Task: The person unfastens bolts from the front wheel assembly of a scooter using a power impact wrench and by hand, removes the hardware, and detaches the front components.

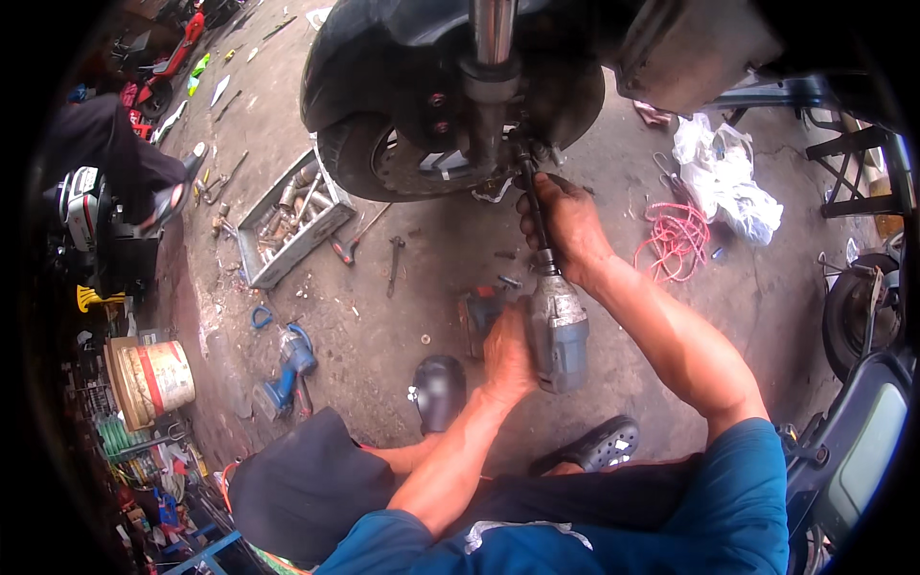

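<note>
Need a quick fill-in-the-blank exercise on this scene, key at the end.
Of the left hand and right hand, the ____ one holds the extension.
In the picture, the tray lies to the ____ of the wrench.
The bag beside the rope is coloured ____.
The bucket's band is ____.

Missing: right; left; white; red.

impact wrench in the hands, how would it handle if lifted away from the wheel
The impact wrench is probably heavy for its size, given its thick metal nose. With the long bar on its front, it may feel nose-heavy without the right hand there. The bar looks straight and solid, so likely stiff.
</note>
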Demonstrator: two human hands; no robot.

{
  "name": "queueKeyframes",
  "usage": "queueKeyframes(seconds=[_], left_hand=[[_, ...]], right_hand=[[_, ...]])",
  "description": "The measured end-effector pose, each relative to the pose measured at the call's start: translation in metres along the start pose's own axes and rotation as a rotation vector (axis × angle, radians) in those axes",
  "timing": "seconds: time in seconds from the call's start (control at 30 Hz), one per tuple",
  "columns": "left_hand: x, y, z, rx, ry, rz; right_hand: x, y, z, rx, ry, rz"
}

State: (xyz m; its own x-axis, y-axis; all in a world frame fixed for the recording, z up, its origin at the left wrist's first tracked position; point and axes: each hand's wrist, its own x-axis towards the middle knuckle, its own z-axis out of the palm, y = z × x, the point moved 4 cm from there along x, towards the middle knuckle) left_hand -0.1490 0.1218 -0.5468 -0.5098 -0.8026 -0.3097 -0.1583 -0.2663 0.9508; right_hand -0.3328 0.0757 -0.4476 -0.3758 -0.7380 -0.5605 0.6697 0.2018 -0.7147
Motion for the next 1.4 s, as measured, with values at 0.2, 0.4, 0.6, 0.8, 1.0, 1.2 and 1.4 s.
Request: queueKeyframes(seconds=[0.2, 0.4, 0.6, 0.8, 1.0, 1.2, 1.4], left_hand=[[-0.02, 0.09, 0.029, 1.179, 0.028, 0.433], [-0.016, 0.083, 0.01, 1.016, -0.039, 0.434], [-0.014, 0.05, 0.032, 0.605, -0.1, 0.34], [-0.02, 0.099, 0.038, 1.171, 0.019, 0.435], [-0.016, 0.092, 0.031, 1.127, 0.012, 0.504], [-0.015, 0.094, 0.03, 1.058, -0.002, 0.542], [-0.012, 0.093, 0.026, 1.13, 0.004, 0.593]], right_hand=[[0.02, 0.013, -0.017, 0.362, -0.29, 0.066], [0.005, 0.003, -0.002, 0.109, -0.014, 0.034], [0.011, 0.002, -0.009, 0.174, -0.134, 0.084], [0.029, 0.011, -0.021, 0.381, -0.401, 0.151], [0.025, 0.009, -0.016, 0.344, -0.395, 0.109], [0.029, 0.011, -0.017, 0.33, -0.397, 0.093], [0.03, 0.012, -0.016, 0.364, -0.409, 0.126]])
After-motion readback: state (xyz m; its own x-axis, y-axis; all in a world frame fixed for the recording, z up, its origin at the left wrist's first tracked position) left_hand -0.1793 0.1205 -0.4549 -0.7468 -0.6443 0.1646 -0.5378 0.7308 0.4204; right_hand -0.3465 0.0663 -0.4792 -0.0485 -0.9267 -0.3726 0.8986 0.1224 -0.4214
